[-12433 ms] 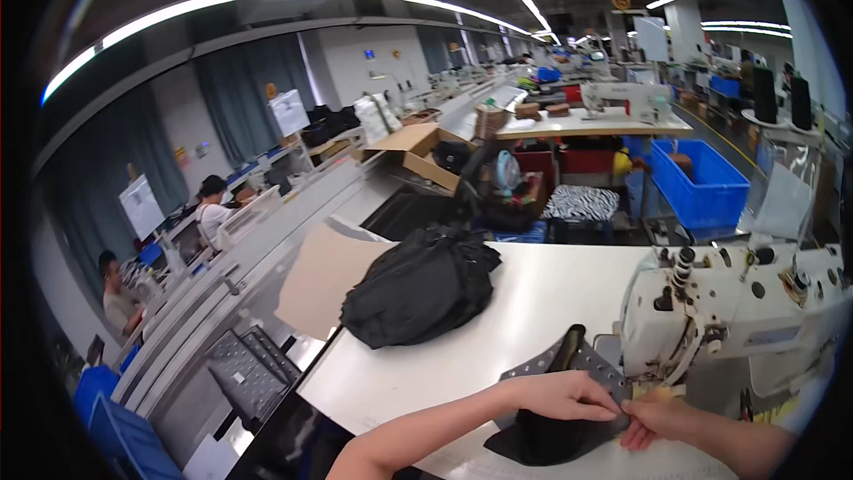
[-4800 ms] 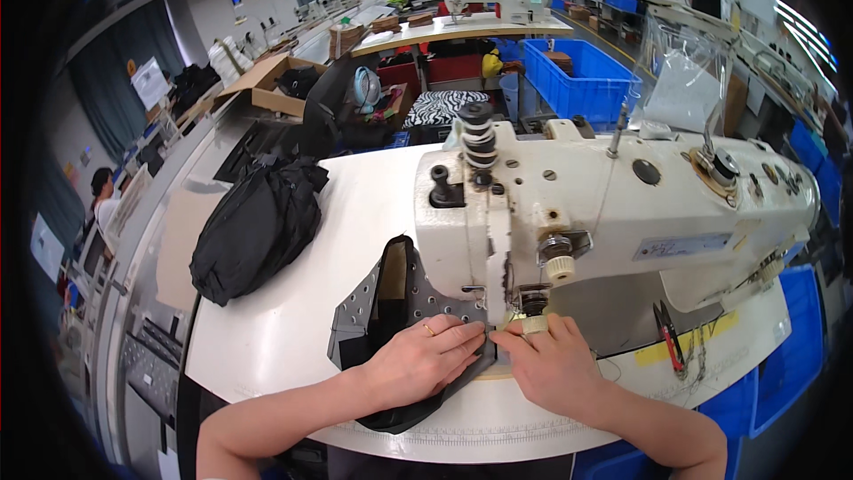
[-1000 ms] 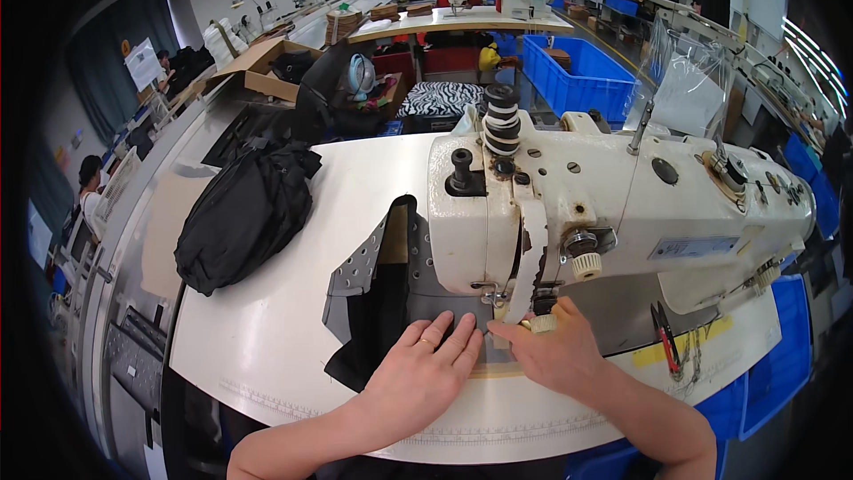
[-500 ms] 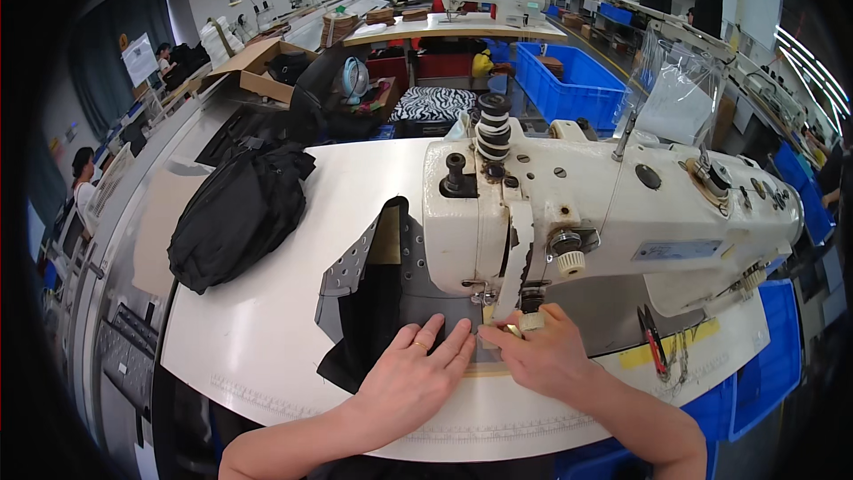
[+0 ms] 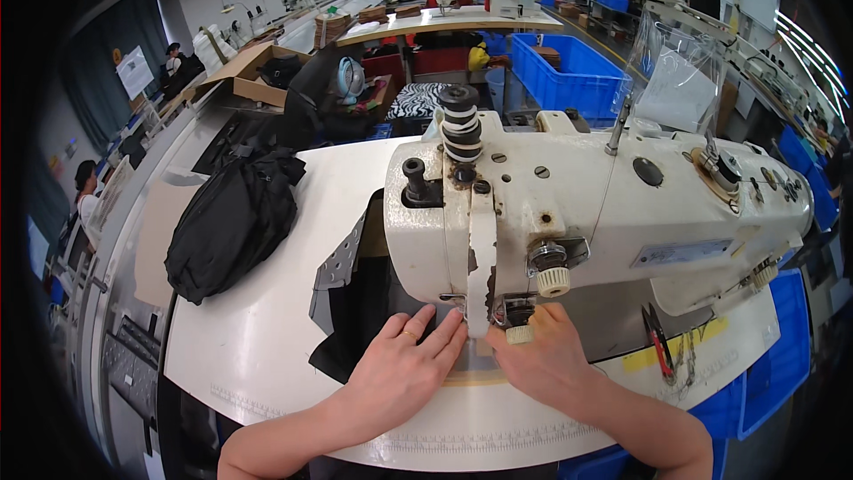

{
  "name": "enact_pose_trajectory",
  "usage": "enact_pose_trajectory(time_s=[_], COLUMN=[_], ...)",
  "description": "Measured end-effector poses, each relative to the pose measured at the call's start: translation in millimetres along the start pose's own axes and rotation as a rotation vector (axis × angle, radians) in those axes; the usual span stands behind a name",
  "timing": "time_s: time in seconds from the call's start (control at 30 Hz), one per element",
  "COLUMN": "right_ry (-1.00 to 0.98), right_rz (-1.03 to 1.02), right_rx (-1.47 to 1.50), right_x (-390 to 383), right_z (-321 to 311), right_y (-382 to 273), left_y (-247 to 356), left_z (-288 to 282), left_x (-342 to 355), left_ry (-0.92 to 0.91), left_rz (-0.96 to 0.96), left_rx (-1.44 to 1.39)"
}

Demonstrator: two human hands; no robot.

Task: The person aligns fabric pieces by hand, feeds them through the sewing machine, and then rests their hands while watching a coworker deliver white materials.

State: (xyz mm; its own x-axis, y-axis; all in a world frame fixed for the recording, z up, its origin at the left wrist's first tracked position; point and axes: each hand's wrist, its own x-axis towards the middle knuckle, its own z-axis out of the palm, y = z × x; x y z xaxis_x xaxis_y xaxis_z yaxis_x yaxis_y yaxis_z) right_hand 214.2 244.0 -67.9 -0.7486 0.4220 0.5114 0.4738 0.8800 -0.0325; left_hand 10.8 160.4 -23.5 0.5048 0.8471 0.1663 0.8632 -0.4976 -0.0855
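My left hand [image 5: 400, 369] lies flat, fingers stretched out, on a grey and black fabric piece [image 5: 366, 307] beside the needle area of a white sewing machine [image 5: 569, 187]. Part of this piece is a grey panel with rows of light dots [image 5: 338, 265]; its far end is hidden behind the machine head. Close to the presser foot, my right hand [image 5: 546, 357] has its fingers curled together by a cream knurled knob [image 5: 520, 334]. What these fingers pinch is hidden. A worn white strip [image 5: 481, 280] on the machine covers part of the needle area.
Red-handled thread snips [image 5: 658, 344] lie right of my right hand, by a yellow strip [image 5: 635, 361]. A black bag [image 5: 235, 222] rests on the white table [image 5: 267, 338] at left. Blue bins [image 5: 569, 80] stand beyond the machine and below the table's right side.
The view has shifted, so the machine head appears further left and nearer. Both hands keep to the needle area, and more of the dotted panel is hidden behind the head.
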Motion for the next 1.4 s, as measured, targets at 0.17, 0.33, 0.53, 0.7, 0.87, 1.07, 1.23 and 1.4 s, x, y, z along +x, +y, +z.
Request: enact_pose_trajectory(time_s=[0.17, 0.33, 0.53, 0.7, 0.87, 1.07, 1.23, 1.4], right_ry=[0.015, -0.014, -0.121, -0.103, -0.120, -0.041, -0.026, 0.047], right_rz=[-0.010, 0.010, 0.052, 0.057, 0.103, 0.054, 0.050, -0.087], right_rx=[0.005, 0.045, 0.038, 0.064, 0.075, 0.112, 0.145, 0.289], right_x=[-0.5, -2.9, -4.2, -2.0, -3.9, 3.7, 0.8, -4.8], right_z=[2.7, 2.3, -1.5, -2.2, -1.3, -4.2, 1.0, -16.8], right_y=[0.7, 0.0, -0.8, -1.0, -1.2, -2.5, -2.5, -8.7], left_y=[-3.3, -5.5, -4.4, -6.4, -4.8, -4.7, -4.3, -2.2], left_z=[2.7, 5.1, -0.6, 6.8, 11.2, 8.5, 11.1, 9.3], left_x=[2.6, 3.7, 5.1, 4.9, 2.8, -0.3, -2.8, -12.0], left_ry=[-0.012, 0.007, -0.039, -0.009, 0.044, 0.050, 0.040, -0.015], left_rz=[-0.015, -0.037, -0.070, -0.047, -0.055, -0.075, -0.061, -0.064], left_rx=[-0.005, -0.003, -0.019, 0.011, 0.064, 0.109, 0.119, 0.087])
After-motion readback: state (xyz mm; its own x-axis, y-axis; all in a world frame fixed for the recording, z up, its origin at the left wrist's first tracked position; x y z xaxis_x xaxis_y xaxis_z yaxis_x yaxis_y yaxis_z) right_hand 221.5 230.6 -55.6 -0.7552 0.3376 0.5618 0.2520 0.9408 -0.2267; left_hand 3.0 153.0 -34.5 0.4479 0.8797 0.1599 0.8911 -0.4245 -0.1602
